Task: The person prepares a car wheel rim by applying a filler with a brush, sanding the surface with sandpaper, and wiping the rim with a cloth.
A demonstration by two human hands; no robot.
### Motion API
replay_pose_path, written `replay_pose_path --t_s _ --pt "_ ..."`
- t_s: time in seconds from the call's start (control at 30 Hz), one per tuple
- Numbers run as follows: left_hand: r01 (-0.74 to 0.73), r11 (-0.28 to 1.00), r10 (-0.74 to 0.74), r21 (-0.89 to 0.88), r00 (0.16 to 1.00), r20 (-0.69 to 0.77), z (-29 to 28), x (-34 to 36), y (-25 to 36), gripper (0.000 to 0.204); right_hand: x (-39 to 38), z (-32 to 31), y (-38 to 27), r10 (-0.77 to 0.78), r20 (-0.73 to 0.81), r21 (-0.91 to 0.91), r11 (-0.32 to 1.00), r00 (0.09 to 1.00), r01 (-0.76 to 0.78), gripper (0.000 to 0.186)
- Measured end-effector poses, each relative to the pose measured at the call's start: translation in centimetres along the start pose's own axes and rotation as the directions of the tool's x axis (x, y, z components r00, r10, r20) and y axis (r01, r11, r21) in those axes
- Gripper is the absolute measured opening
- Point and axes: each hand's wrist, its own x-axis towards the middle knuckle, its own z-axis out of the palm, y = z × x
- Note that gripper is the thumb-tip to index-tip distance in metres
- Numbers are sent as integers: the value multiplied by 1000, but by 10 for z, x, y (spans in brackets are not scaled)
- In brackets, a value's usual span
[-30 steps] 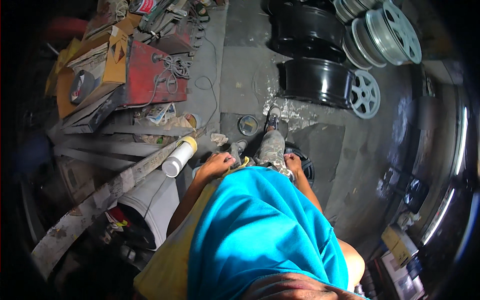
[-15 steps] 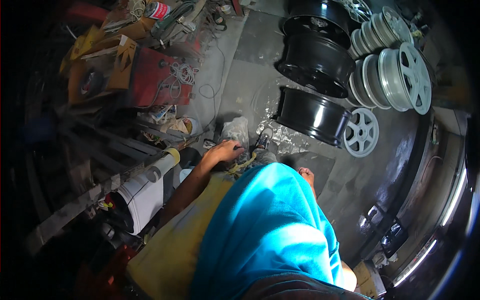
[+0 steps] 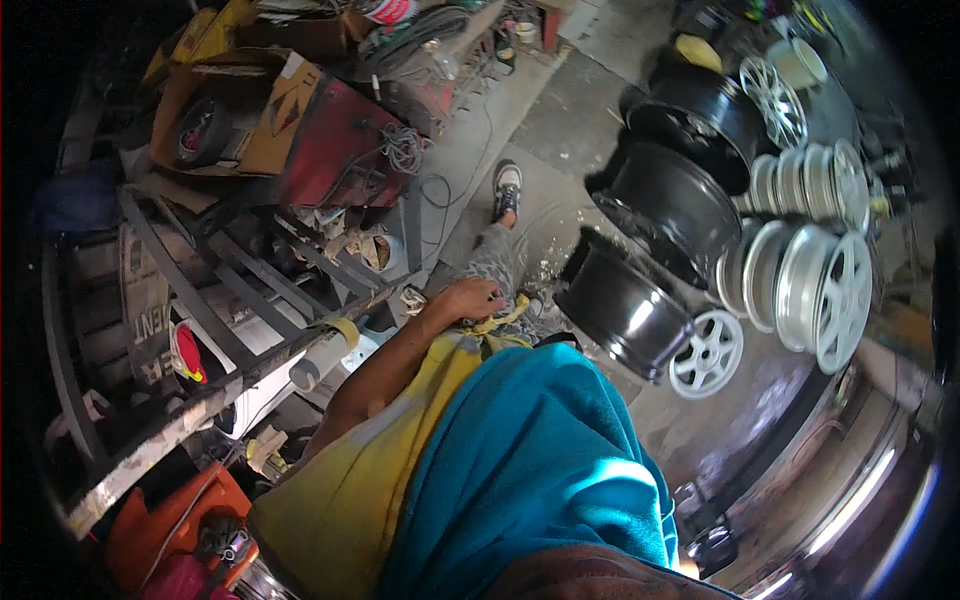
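Yellow cloth [image 3: 365,440], knotted, creased; left hand [image 3: 467,299] beside, fingers curled, grip unclear; right hidden.

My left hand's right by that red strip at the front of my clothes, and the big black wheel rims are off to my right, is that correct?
Not quite: the strip by your left hand is yellow, not red, as the head view shows. The big black wheel rims are indeed off to your right.
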Motion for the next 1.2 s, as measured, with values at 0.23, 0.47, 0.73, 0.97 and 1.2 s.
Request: replay_pose_path --t_s 0.23,0.47,0.73,0.97,1.2 --pt "-45 988 27 -148 992 -122 -110 103 -22 48 60 86 -239 -24 88 -349 936 996 53 13" --pt "-72 962 -35 -263 924 -381 -286 108 -46 48 145 182 -434 -160 277 -622 721 947 304 23" --pt "-466 828 -113 -311 405 -907 -462 -42 -16 17 144 351 -644 -437 630 -509 392 642 766 33" --pt "339 836 -362 -432 -253 -897 -498 -168 -171 26 71 497 -767 -361 857 -395 -2 368 919 19" --pt "550 726 -512 -412 33 -858 -506 -162 -282 49 37 620 -845 -128 983 99 -230 -131 968 29"
